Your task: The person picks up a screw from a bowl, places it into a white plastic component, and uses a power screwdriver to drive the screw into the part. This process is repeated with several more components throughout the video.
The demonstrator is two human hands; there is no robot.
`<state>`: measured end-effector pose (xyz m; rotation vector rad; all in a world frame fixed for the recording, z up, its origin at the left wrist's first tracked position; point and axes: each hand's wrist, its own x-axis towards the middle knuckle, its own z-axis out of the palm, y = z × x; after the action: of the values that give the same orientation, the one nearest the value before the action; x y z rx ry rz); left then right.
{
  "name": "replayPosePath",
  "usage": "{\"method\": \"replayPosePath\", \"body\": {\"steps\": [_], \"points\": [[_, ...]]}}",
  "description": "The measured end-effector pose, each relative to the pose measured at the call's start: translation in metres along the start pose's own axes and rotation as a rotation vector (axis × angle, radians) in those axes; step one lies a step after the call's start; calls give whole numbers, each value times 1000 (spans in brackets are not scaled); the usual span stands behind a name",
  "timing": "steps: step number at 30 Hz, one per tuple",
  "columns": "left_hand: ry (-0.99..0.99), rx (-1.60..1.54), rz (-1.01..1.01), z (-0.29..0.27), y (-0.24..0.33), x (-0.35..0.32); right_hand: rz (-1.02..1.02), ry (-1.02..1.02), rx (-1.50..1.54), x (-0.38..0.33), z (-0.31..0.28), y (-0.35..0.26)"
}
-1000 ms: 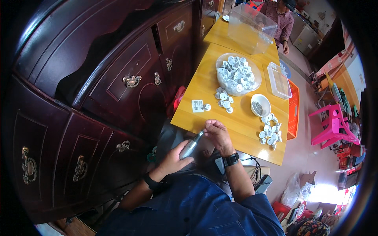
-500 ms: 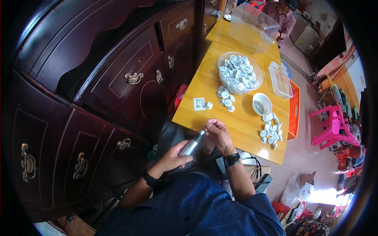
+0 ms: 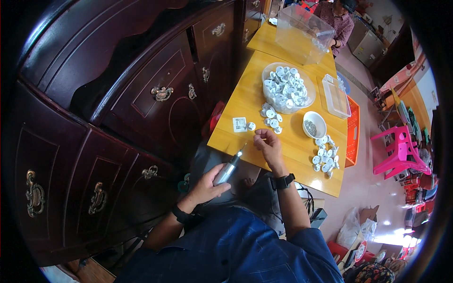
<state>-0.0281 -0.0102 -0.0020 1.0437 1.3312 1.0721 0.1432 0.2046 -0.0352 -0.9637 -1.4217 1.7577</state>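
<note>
My left hand (image 3: 207, 187) is wrapped round a silver electric screwdriver (image 3: 225, 173), whose thin bit points up toward the table's near edge. To the right of the bit, my right hand (image 3: 269, 147) hovers over the table edge with fingers curled in; whatever they may hold is too small to make out. Just beyond it a single round white plastic part (image 3: 251, 126) lies beside a square printed white label (image 3: 239, 124). A small cluster of similar white parts (image 3: 273, 122) sits farther right, and a white bowl of small metal pieces (image 3: 321, 121) stands beyond.
A clear tub heaped with white parts (image 3: 289, 89) stands on the yellow table (image 3: 288, 158). More white parts (image 3: 325, 158) lie at right, near a clear shallow box (image 3: 336, 96) and orange crate (image 3: 352, 132). Dark drawers (image 3: 141, 94) line the left. A person (image 3: 337, 21) sits beyond.
My right hand has moved away from the screwdriver's tip, up and right over the table, leaving the thin bit exposed. My left hand stays almost in place with the screwdriver.
</note>
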Motion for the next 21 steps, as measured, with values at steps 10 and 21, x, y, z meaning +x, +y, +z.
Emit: {"method": "replayPosePath", "body": {"steps": [10, 21], "points": [[-1, -29, -15, -2, 3, 1, -455, 168, -1063, 32, 16, -24], [13, -29, -42, -3, 0, 2, -107, 68, -458, 49, 6, -2]]}}
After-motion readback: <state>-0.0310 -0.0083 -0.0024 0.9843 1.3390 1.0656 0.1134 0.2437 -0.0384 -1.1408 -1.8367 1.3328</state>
